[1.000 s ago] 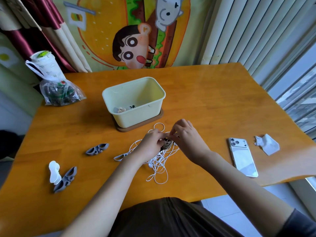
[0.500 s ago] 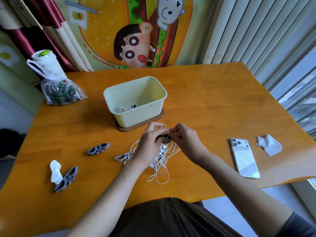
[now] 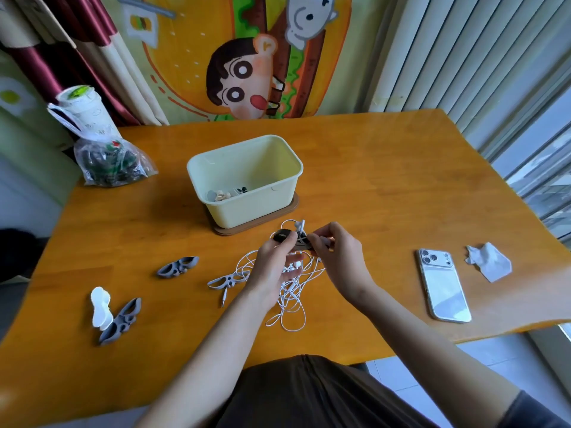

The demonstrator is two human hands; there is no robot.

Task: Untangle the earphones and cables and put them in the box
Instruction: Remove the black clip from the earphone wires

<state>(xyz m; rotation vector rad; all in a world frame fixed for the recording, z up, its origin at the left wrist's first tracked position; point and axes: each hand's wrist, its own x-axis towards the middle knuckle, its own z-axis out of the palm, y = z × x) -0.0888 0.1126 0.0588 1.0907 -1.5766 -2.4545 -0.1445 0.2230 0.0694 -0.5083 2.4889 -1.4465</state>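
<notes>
— What's hard to read here?
— The small things at the bottom of the pale yellow box [image 3: 256, 208]; its near wall hides most of them. Fingers also half cover the dark object [image 3: 282, 235] between the hands. It's perhaps a cable winder.
— And the hands?
— They're close together, raised just in front of the box. The left hand [image 3: 273, 270] pinches the dark object with thumb and forefinger, its other fingers loosely spread. The right hand [image 3: 341, 261], fingers curled, pinches its other end.
— The earphones?
— The white earphone cable [image 3: 292, 304] runs from the hands down to a tangle on the wooden table [image 3: 386, 186]. One earbud [image 3: 299, 225] sticks up above the fingers.
</notes>
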